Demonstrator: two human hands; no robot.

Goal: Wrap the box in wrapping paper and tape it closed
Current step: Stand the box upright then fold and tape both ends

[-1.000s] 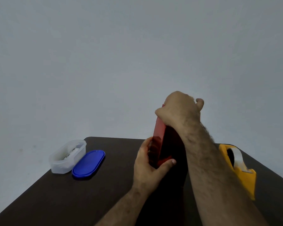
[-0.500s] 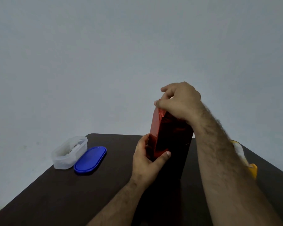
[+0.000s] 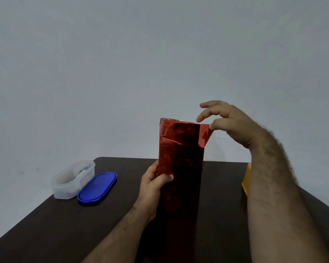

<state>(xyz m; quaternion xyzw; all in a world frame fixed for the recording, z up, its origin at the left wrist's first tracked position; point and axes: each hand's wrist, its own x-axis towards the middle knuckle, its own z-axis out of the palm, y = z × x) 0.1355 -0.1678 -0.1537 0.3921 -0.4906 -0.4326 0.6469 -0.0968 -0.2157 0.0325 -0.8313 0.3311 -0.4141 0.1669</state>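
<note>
A tall box wrapped in shiny red paper (image 3: pixel 180 164) stands upright on the dark table (image 3: pixel 65 224) in front of me. My left hand (image 3: pixel 152 185) grips its left side about halfway up, thumb across the front. My right hand (image 3: pixel 228 122) is at the top right corner, where thumb and forefinger pinch a loose triangular flap of the red paper (image 3: pixel 205 133); the other fingers are spread above it. The top end of the paper is open and a light edge shows inside.
A clear plastic container (image 3: pixel 72 179) and its blue oval lid (image 3: pixel 97 186) lie at the table's far left. A yellow tape dispenser (image 3: pixel 246 179) shows partly behind my right forearm. A plain grey wall is behind the table.
My right hand has come off the box's top and shifted right, drawing out the paper's corner flap. The box has turned so its broad face is toward me. The left hand keeps its grip.
</note>
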